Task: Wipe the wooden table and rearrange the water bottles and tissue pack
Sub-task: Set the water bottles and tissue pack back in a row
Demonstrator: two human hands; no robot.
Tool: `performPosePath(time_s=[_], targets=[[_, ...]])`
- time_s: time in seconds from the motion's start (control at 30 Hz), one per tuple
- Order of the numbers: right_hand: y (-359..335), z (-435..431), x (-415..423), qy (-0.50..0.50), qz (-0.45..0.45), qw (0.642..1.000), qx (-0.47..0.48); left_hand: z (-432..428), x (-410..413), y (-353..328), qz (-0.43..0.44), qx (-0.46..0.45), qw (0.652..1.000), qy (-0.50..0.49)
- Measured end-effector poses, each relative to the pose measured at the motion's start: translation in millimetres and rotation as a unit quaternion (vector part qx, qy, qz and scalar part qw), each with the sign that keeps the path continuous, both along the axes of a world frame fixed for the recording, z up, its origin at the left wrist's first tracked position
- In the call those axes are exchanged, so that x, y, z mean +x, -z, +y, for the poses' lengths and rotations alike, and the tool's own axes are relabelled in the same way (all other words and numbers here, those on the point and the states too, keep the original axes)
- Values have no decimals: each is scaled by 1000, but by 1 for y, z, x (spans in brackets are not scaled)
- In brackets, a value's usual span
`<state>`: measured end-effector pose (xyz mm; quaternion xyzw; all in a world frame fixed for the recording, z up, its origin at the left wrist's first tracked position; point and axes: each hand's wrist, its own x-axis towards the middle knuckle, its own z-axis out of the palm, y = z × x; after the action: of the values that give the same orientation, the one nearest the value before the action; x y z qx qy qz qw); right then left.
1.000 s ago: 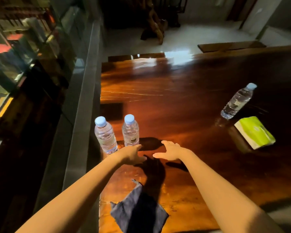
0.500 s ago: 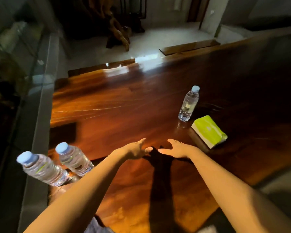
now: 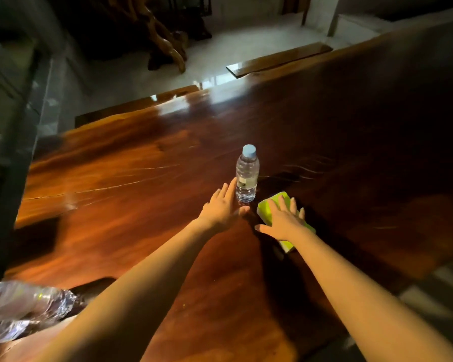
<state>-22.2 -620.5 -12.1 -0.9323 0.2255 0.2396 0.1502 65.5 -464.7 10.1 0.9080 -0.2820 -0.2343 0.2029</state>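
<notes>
Both hands had reached forward: my left hand (image 3: 224, 209), fingers spread, neared the water bottle (image 3: 247, 177); my right hand (image 3: 281, 218) lay flat on the tissue pack (image 3: 277, 202) to gather them.

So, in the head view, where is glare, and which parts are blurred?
Head view: glare lies on the far edge of the wooden table; the bottles at bottom left are smeared and stretched by blur and wide-angle distortion; the upright bottle is sharp; the right side is in deep shadow.

Table (image 3: 147, 205) glossy reddish-brown, streaked grain; bottle (image 3: 247, 178) clear, pale-blue cap; tissue pack (image 3: 266, 209) lime-green.
</notes>
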Motion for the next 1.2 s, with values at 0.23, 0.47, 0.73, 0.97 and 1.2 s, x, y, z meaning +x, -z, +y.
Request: performPosePath(time_s=[0.23,0.47,0.73,0.97,1.2], targets=[[23,-31,5,48,15,998,27,-53,5,10,-36,-94,990,-95],[46,-38,7,74,40,996,30,-83,34,10,-20,-237,953,-189],[55,-40,10,76,4,997,27,-96,38,16,-14,-298,922,-247],[52,-36,8,115,-53,992,22,-82,40,20,-20,-269,939,-215],[39,-28,5,100,-67,993,10,-49,31,21,-28,-258,938,-229]])
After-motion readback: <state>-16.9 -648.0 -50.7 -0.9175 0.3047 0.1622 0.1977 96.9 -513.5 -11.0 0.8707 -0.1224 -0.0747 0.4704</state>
